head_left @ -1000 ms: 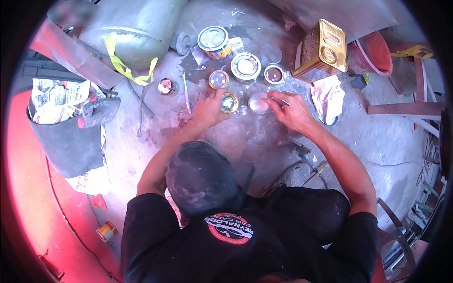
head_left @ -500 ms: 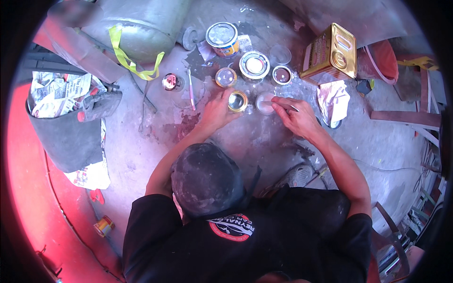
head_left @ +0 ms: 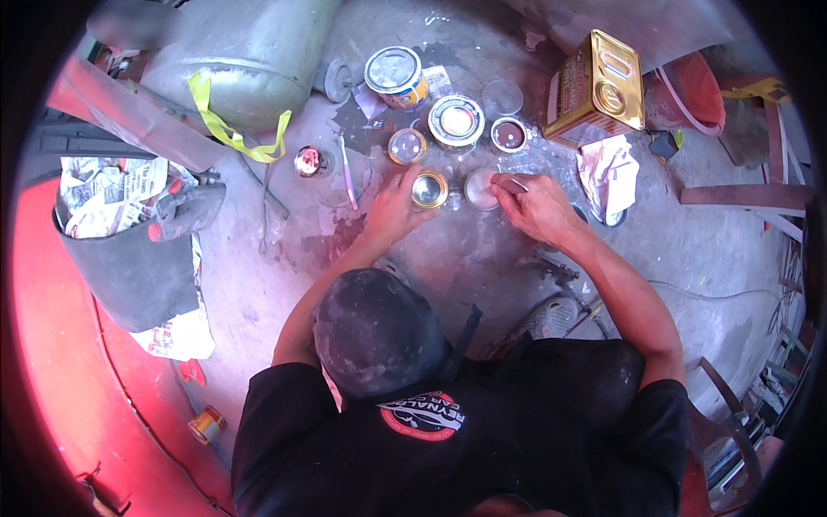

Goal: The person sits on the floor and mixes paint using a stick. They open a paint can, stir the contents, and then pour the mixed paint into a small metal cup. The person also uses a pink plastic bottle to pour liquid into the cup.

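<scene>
Slim brush, pink-handled: left of the left fingers, long axis pointing away. Left hand: fingers curled round the left side of a gold-rimmed tin. Amber-topped jar: just beyond the left fingertips. Pale round dish, without long axis: between the hands, immediately left of the right fingers, the right hand nearer. Right hand: thumb and forefinger pinching a thin tool, long axis crosswise, near the dish's right edge. White cloth: right of the right fingers.
</scene>
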Available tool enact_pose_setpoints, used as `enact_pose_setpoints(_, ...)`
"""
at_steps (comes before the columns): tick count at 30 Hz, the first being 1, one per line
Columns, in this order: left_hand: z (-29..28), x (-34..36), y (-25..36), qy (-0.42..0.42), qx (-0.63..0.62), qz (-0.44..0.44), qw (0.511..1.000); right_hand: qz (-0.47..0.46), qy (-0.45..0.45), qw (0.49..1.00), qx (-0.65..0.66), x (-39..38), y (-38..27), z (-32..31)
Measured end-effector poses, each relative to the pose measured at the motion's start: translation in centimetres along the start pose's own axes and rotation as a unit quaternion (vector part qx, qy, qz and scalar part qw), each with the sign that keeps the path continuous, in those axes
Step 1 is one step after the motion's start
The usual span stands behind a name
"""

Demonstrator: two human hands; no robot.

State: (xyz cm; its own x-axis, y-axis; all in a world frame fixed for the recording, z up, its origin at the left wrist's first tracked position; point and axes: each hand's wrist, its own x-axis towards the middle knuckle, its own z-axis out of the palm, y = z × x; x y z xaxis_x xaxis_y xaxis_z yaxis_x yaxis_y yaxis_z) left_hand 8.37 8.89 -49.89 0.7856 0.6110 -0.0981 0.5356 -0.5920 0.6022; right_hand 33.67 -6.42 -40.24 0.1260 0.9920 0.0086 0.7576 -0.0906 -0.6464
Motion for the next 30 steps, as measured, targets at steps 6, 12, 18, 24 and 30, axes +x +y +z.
enact_pose_setpoints(6,-0.2,0.0,0.2,-0.023,-0.016,-0.022,0.999,0.004,-0.002,1.000,0.008,0.0,-0.1,0.1)
enact_pose_setpoints(12,-2.6,1.6,3.0,0.056,0.042,0.011,0.998,0.000,0.029,0.999,0.019,0.0,0.2,0.5)
enact_pose_setpoints(18,-4.4,10.7,3.8,0.023,0.091,0.134,0.987,0.010,0.024,1.000,0.018,0.0,0.1,0.1)
enact_pose_setpoints(24,-3.8,15.3,7.6,-0.103,0.277,0.150,0.944,0.007,0.015,1.000,-0.018,-0.4,0.2,0.6)
enact_pose_setpoints(30,-3.3,16.1,7.1,-0.085,0.286,0.132,0.945,0.036,0.036,0.999,-0.002,-0.4,0.1,0.3)
